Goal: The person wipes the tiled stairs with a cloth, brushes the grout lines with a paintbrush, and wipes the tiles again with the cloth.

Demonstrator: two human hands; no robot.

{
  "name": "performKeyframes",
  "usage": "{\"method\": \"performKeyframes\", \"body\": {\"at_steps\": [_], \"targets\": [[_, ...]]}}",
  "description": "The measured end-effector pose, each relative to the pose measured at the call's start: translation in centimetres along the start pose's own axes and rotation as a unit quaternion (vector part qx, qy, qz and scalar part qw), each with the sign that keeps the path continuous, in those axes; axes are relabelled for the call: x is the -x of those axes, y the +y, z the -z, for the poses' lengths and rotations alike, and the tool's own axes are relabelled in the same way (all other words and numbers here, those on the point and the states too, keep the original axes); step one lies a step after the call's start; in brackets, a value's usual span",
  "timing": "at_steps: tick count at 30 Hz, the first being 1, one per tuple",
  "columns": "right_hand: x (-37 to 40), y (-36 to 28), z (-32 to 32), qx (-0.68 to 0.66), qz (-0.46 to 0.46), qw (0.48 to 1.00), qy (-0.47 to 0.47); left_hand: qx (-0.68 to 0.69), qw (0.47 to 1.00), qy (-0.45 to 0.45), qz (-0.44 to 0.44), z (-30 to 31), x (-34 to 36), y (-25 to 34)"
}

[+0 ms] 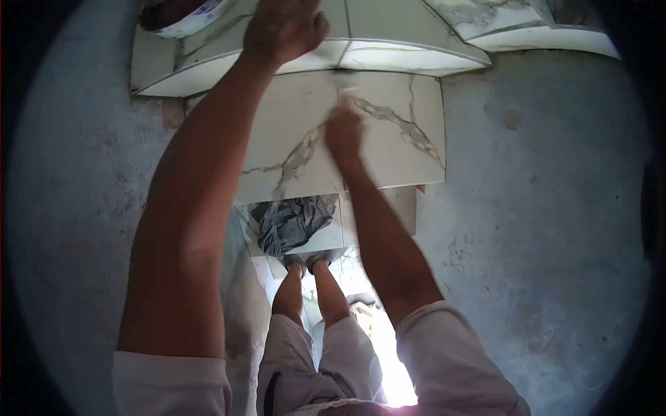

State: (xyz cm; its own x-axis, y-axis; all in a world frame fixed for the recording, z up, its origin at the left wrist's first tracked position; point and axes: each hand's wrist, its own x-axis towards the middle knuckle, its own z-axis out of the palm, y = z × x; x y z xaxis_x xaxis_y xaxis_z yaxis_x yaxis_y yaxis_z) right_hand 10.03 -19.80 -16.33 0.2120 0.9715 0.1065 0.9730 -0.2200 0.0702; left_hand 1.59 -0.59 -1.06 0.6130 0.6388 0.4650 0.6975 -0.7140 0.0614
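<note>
My left hand [286, 31] is at the top edge, over the marble-patterned ledge [388, 59]. Its thumb shows on the right side, but the other fingers run out of view or are hidden. Lower and to the right, my right hand [344, 132] is smeared by motion in front of a white tile panel [229, 149] with grey and gold veins. The fingers look curled closed. A pale blur lies just beyond them, too indistinct to name. Both forearms reach forward from light short sleeves.
A bowl with a patterned rim [191, 21] sits on the ledge at upper left. Below the panel, a crumpled dark plastic bag [295, 222] lies near my feet. Bare grey plaster walls [534, 208] stand on both sides. Another marbled slab [548, 38] juts out at upper right.
</note>
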Motion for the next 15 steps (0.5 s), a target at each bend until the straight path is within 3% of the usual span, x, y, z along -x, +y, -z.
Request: {"method": "performKeyframes", "body": {"at_steps": [2, 3, 4, 6, 8, 9, 10, 11, 12, 14, 15], "targets": [[0.5, -8.5, 3.2, -0.258, 0.145, 0.925, -0.240, 0.030, 0.998, 0.045, -0.011, 0.9, 0.6, 0.0], [1.5, -8.5, 3.4, -0.256, 0.152, 0.924, -0.238, 0.082, 0.986, 0.141, -0.009, 1.1, 1.6, 0.0], [2.5, -7.4, 3.8, -0.287, 0.112, 0.938, -0.161, 0.129, 0.963, 0.235, -0.005, 1.5, 2.7, -0.1], [3.3, -6.1, 4.9, -0.363, 0.046, 0.931, -0.006, 0.120, 0.936, 0.294, 0.151, 5.8, 8.9, 2.5], [0.4, -5.1, 9.5, -0.560, -0.182, 0.802, -0.099, 0.130, 0.905, 0.282, 0.290, 10.1, 17.3, 5.7], [0.5, -6.3, 8.9, -0.566, -0.166, 0.800, -0.107, 0.153, 0.887, 0.228, 0.372, 12.2, 21.5, 8.0], [0.5, -7.2, 7.4, -0.412, -0.020, 0.901, -0.136, 0.166, 0.875, 0.214, 0.402, 13.8, 25.5, 9.7], [0.2, -8.1, 6.8, -0.234, 0.128, 0.952, -0.149, 0.177, 0.863, 0.183, 0.435, 15.5, 29.4, 11.7], [0.0, -9.9, 9.4, -0.333, 0.138, 0.917, -0.172, 0.165, 0.866, 0.168, 0.442, 17.0, 32.5, 13.2], [-1.7, -11.8, 10.2, -0.329, 0.154, 0.927, -0.092, 0.127, 0.842, 0.092, 0.516, 21.0, 37.0, 16.4], [-3.0, -12.7, 10.4, -0.303, 0.183, 0.932, -0.075, 0.127, 0.848, 0.075, 0.509, 23.1, 38.5, 17.6]]}}
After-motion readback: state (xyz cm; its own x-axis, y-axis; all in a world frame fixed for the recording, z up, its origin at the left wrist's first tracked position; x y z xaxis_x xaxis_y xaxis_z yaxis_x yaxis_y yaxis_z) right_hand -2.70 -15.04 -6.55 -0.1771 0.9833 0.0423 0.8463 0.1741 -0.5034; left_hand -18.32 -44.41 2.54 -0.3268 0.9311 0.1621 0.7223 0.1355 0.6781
